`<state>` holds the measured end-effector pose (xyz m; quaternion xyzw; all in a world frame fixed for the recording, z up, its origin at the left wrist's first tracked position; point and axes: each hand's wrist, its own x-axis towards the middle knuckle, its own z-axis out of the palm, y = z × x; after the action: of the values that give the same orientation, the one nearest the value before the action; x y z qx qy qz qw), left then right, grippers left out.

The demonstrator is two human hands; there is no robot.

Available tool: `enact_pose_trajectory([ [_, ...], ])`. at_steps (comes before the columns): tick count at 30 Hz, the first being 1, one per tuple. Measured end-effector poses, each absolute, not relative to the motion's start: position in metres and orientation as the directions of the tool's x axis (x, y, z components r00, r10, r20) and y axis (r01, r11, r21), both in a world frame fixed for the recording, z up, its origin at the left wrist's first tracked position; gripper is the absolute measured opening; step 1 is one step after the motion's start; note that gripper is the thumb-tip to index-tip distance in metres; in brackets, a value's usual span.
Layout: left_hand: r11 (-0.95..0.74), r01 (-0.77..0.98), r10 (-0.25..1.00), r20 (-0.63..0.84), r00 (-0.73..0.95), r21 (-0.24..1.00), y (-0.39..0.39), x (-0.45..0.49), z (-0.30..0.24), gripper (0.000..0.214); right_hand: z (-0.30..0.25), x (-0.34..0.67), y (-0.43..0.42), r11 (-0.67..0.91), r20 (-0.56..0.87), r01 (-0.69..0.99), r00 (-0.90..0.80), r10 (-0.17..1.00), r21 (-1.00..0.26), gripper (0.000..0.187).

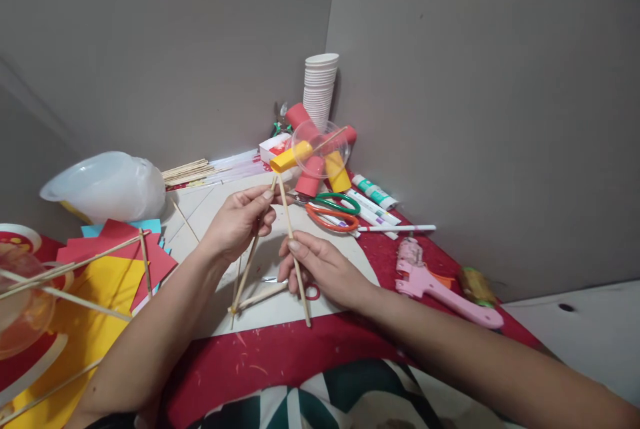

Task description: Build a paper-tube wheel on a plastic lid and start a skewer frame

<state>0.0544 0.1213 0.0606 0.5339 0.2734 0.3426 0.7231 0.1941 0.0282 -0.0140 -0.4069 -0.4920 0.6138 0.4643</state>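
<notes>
My left hand [249,216] pinches the upper part of a thin wooden stick [246,274], whose lower end meets other sticks at a joint [233,310] near the front of the white board. My right hand [320,266] is closed on a second wooden stick [286,209], which slants down toward me. The upper ends of both sticks come close together; I cannot tell whether they touch. Just beyond them is a pinwheel-like piece with a clear plastic disc [325,164] and red and yellow paper tubes [338,172]. Scissors [333,219] with green and orange handles lie beyond my right hand.
A pink glue gun [450,296] lies at right, near markers [395,228] and a green-white tube [374,192]. Stacked paper cups [320,86] stand in the corner. At left are a translucent container [115,182], coloured paper [107,279] and a stick frame [90,259]. Grey walls [200,49] close the back.
</notes>
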Motion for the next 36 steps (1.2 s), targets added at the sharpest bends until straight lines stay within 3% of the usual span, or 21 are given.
enact_pose_trajectory([
  [11, 0.065, -0.164, 0.866, 0.026, 0.499, 0.984, 0.114, 0.065, 0.046, 0.021, -0.015, 0.189, 0.027, -0.108, -0.065, -0.171, -0.238, 0.969, -0.979, 0.046],
  [25, 0.226, -0.212, 0.894, -0.115, 0.433, 0.951, 0.101, 0.078, 0.039, 0.014, -0.022, 0.186, 0.030, -0.153, -0.110, -0.134, -0.281, 0.953, -0.979, 0.047],
  [29, 0.224, -0.248, 0.918, -0.118, 0.379, 0.943, 0.101, 0.081, 0.036, 0.018, -0.025, 0.187, 0.028, -0.156, -0.143, -0.018, -0.313, 0.939, -0.988, 0.046],
  [32, 0.312, -0.250, 0.906, -0.208, 0.368, 0.917, 0.107, 0.079, 0.036, 0.022, -0.014, 0.191, 0.017, -0.166, -0.177, 0.062, -0.317, 0.932, -0.984, 0.039],
  [36, 0.391, -0.254, 0.881, -0.280, 0.382, 0.885, 0.122, 0.073, 0.035, 0.025, 0.027, 0.209, -0.006, -0.042, -0.106, 0.226, -0.281, 0.954, -0.973, 0.030],
])
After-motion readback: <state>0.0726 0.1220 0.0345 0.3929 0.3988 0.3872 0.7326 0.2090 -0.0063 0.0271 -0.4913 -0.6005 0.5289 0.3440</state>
